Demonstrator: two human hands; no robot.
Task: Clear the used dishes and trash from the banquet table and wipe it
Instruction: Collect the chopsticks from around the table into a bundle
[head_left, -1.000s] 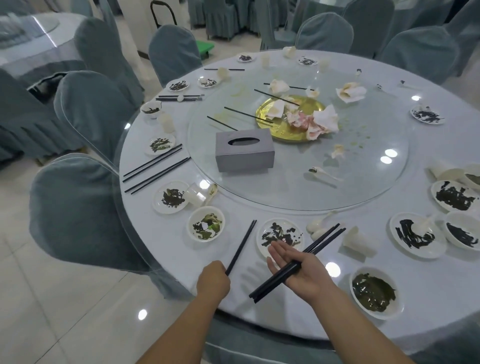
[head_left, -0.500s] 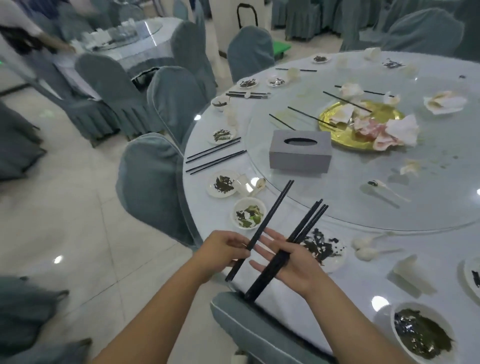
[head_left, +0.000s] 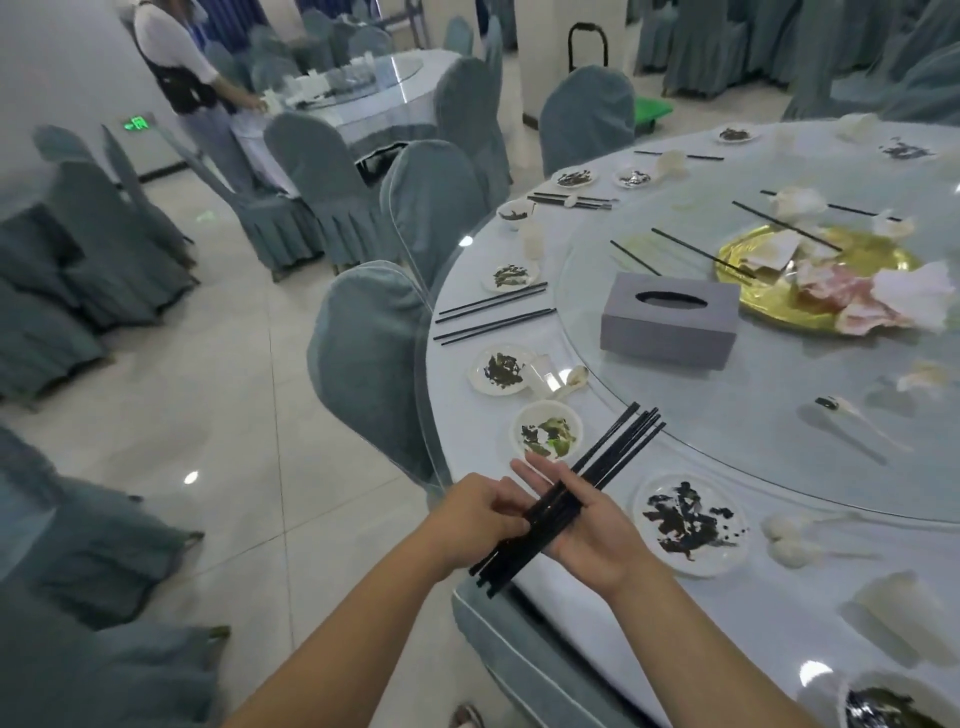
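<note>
We see a bundle of black chopsticks (head_left: 571, 496) lying diagonally across the right hand (head_left: 587, 530), palm up, fingers (head_left: 540, 475) straight and apart, at the near rim of the tabletop (head_left: 727, 603). The left hand (head_left: 480, 514) has its fingers curled around the bundle's lower part, clamped on it. At 12 o'clock of the hands sits a small bowl (head_left: 548, 431) with green scraps; at 2 o'clock a dirty plate (head_left: 688, 522). Farther at 12, another soiled plate (head_left: 501, 370), then two loose chopstick pairs (head_left: 493, 314) on the tabletop. At 1 o'clock, on the glass turntable (head_left: 779, 431), a grey tissue box (head_left: 670, 327), beyond it a gold platter (head_left: 769, 301) with crumpled napkins (head_left: 883, 301). Covered chairs (head_left: 371, 364) ring the table at 11 o'clock; a person (head_left: 182, 67) stands by a far table at 10.
</note>
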